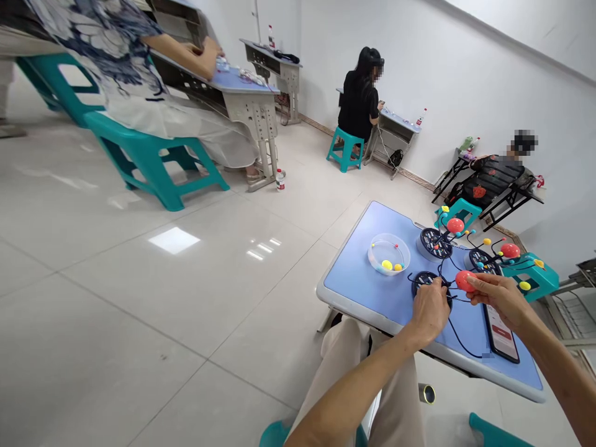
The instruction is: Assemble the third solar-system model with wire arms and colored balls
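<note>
My left hand (431, 308) sits over a round black disc (424, 280), its fingers curled on a thin black wire (459, 332) that runs across the desk. My right hand (500, 300) pinches a red ball (465, 280) between thumb and fingers. Two more red balls (455, 225) rest among the tangled wires beyond it, near a second black disc (435, 243). A clear plastic bowl (388, 253) holding small yellow balls stands on the blue desk (354, 304). A phone (500, 332) lies under my right wrist.
A teal stool (531, 276) stands against the desk's far right side, with a yellow ball on it. My knees (358, 354) lie below the desk's near edge. Seated people work at other desks along the white wall, and a person's patterned sleeve (116, 31) shows at upper left.
</note>
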Motion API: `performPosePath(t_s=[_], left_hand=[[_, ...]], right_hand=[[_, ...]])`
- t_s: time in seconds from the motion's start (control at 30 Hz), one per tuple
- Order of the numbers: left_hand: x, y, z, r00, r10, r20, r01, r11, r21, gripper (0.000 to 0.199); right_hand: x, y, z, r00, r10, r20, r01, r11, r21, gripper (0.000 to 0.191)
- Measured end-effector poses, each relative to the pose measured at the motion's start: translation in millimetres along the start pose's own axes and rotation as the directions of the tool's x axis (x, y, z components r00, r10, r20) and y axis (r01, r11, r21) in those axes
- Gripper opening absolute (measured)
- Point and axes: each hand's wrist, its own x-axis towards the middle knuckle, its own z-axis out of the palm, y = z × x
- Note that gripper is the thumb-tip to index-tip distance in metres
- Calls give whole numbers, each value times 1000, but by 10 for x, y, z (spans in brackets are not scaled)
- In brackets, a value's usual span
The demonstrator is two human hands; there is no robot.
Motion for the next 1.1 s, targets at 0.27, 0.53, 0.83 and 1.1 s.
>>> performPosePath(t_s=[0.27,0.53,0.83,1.1], left_hand=[[27,-18,23,1000,-9,15,9,1000,2,33],[51,-44,48,1000,9,10,-9,1000,22,31],[85,-65,86,999,41,-5,-41,999,13,34],[88,-140,116,999,50,-7,-50,998,-41,31]], right_hand=[[-10,38,115,991,-112,-71,90,962,-256,42],[-17,15,186,979,-179,-95,145,946,-291,38],[-43,-34,187,986,-132,-105,95,949,-301,42],[-4,13,140,995,-15,-101,-7,977,-214,50]])
